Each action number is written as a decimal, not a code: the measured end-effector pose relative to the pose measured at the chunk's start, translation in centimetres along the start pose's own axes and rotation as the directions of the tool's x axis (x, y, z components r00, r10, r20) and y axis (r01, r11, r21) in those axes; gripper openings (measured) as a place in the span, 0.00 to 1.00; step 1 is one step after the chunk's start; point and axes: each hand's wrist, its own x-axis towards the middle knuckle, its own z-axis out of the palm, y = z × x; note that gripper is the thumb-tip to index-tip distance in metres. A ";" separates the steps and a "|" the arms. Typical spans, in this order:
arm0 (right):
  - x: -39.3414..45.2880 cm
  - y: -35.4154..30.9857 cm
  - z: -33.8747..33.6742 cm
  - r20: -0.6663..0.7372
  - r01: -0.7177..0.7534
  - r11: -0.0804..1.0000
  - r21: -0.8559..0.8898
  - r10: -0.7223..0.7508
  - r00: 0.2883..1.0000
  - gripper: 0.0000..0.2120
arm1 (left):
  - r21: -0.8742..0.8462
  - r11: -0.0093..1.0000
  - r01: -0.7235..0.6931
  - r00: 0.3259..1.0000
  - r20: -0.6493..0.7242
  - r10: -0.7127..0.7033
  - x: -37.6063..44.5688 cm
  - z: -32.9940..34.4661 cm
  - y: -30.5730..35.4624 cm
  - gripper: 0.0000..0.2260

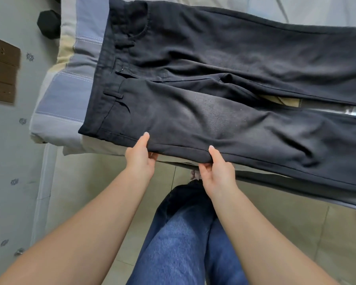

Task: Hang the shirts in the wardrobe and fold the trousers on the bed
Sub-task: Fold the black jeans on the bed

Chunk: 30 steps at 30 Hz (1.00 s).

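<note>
Dark grey trousers (203, 83) lie spread flat on the bed (68, 93), waistband to the left and both legs running off to the right. My left hand (140, 157) pinches the near side seam just below the waistband, thumb on top and fingers under the cloth. My right hand (216, 169) pinches the same near edge a little further right, thumb on top. The near leg hangs slightly over the bed's front edge. No shirts or wardrobe are in view.
The bed has a blue, grey and beige striped cover. A wall (10, 140) with brown socket plates (4, 73) is on the left. A black dumbbell (48, 23) lies at the top left. My legs in blue jeans (179, 239) stand on the tiled floor.
</note>
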 end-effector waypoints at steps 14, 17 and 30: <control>-1.9 -9.5 6.7 0.174 0.353 0.910 -0.218 -0.320 0.931 0.06 | 0.058 0.862 -0.504 0.857 -0.086 0.507 -0.8 4.2 10.9 0.06; -0.8 -12.9 11.0 0.231 0.430 0.871 -0.238 -0.379 0.896 0.06 | 0.026 0.848 -0.529 0.848 -0.028 0.530 -0.2 8.2 14.0 0.07; 11.3 -21.1 24.0 0.227 0.540 0.724 -0.428 -0.492 0.840 0.05 | 0.194 0.817 -0.543 0.840 0.149 0.522 10.7 24.1 21.1 0.06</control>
